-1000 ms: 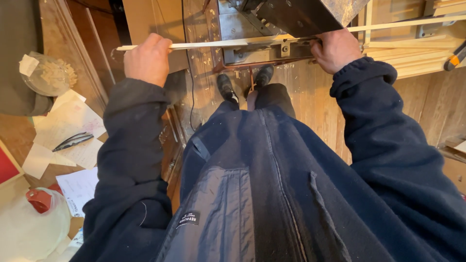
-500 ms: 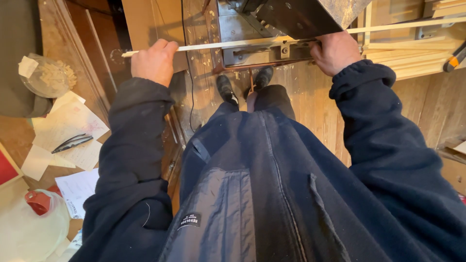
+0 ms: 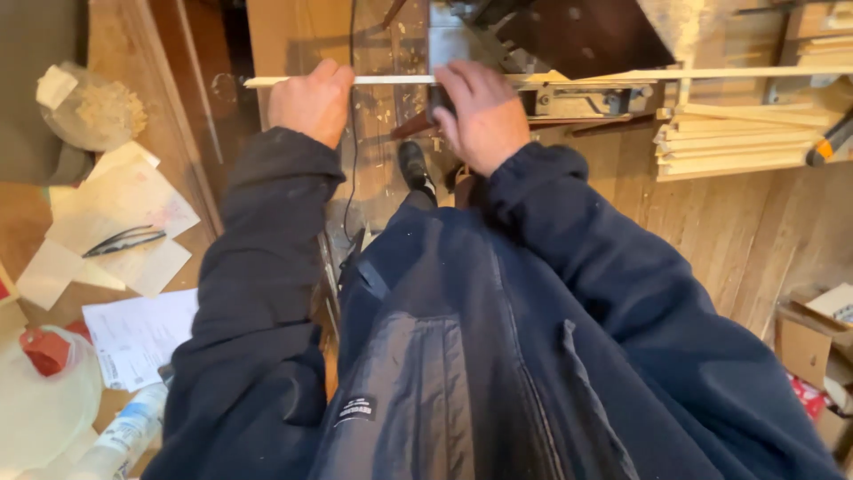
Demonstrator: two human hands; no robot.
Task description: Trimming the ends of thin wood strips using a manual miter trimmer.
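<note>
**Two hands on a thin wood strip at the saw**

Far left: bowl of sawdust (image 3: pixel 96 114) on the bench, loose papers (image 3: pixel 124 218) with a dark tool (image 3: pixel 124 241) lying on them, red-capped jug (image 3: pixel 44 391) at the bottom corner.

Left hand (image 3: pixel 311 102) is fisted around the strip (image 3: pixel 391 80) near its left end, fingers curled shut over it. The strip runs level from there across the machine (image 3: pixel 569 44) and out past the right edge of view.

Right hand (image 3: pixel 480 116) sits mid-strip just beside the machine, fingers together and pressing down on the strip; whether the thumb wraps under, cannot tell.

Right: stack of similar strips (image 3: pixel 737 147) on the bench, cardboard boxes (image 3: pixel 813 342) lower right.

Handling, as a judgement: the strip looks light, long and slim, so likely whippy and easy to snap. Best held at two well-spaced points, as here, one near the free end and one close to the machine, to limit sag.
</note>
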